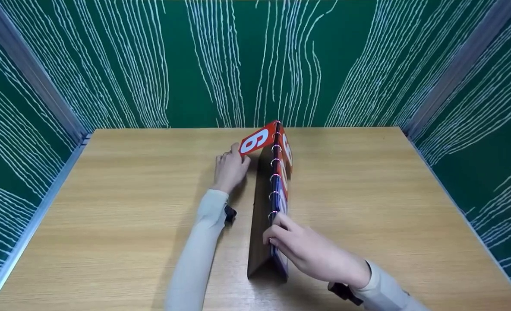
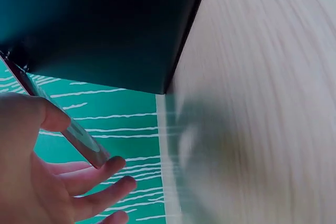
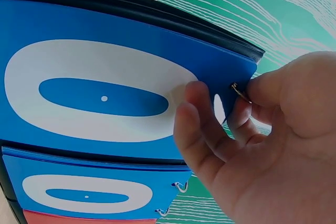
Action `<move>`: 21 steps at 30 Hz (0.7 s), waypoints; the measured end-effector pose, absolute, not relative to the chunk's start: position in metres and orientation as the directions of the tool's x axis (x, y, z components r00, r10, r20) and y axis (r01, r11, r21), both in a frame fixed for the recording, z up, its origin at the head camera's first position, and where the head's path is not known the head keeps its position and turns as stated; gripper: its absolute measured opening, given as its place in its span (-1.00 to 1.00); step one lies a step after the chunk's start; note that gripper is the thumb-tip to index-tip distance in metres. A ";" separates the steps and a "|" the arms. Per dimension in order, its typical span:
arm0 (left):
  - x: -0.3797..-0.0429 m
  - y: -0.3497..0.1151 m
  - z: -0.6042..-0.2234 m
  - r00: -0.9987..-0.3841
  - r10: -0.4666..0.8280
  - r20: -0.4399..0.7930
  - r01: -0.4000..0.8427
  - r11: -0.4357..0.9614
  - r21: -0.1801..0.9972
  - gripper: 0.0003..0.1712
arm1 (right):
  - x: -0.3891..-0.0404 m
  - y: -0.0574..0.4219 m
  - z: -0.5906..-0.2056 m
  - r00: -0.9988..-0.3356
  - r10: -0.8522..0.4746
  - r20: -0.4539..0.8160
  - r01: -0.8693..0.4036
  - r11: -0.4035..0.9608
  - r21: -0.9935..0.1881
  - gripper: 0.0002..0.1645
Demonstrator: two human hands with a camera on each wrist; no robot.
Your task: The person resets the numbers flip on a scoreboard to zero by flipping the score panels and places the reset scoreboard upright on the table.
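A tent-shaped flip scoreboard [image 1: 261,224] stands on the table, its dark back panel facing left and number cards hanging on the right. My left hand [image 1: 231,167] is at its far end, pinching a red card [image 1: 255,139] with a white digit, swung over to the left. In the left wrist view the thumb lies on one face of that card, with fingers behind it. At the near end, my right hand [image 1: 316,250] reaches over the top edge. The right wrist view has its thumb and forefinger pinching a metal ring [image 3: 240,93] by a blue zero card [image 3: 105,98].
Around the scoreboard spreads the wooden table [image 1: 359,185]. Green walls [image 1: 354,34] with wavy white lines and metal corner posts [image 1: 462,56] enclose the back and sides. More red and blue cards hang on rings along the scoreboard's ridge.
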State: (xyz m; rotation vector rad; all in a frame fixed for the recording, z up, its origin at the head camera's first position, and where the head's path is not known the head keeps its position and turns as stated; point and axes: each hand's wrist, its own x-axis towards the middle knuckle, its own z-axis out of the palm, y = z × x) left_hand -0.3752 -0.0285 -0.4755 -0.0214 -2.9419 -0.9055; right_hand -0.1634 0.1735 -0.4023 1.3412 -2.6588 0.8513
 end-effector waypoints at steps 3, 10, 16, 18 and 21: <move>-0.376 -0.030 -0.476 -0.997 -0.005 0.080 0.041 0.824 0.565 -0.33 | -0.163 0.173 -0.402 -0.610 -0.733 0.301 -0.770 0.460 -0.441 -0.81; -0.375 -0.031 -0.475 -0.994 0.007 0.111 0.069 0.823 0.564 -0.36 | -0.164 0.173 -0.402 -0.614 -0.731 0.299 -0.767 0.463 -0.444 -0.81; -0.373 -0.028 -0.476 -0.994 0.014 0.108 0.072 0.828 0.555 -0.36 | -0.164 0.174 -0.403 -0.624 -0.728 0.284 -0.754 0.466 -0.463 -0.80; -0.373 -0.028 -0.476 -0.994 0.014 0.106 0.070 0.836 0.545 -0.35 | -0.164 0.174 -0.403 -0.624 -0.728 0.283 -0.754 0.466 -0.463 -0.80; -0.373 -0.029 -0.477 -0.993 0.018 0.117 0.078 0.841 0.535 -0.33 | -0.164 0.173 -0.403 -0.620 -0.730 0.286 -0.757 0.461 -0.463 -0.80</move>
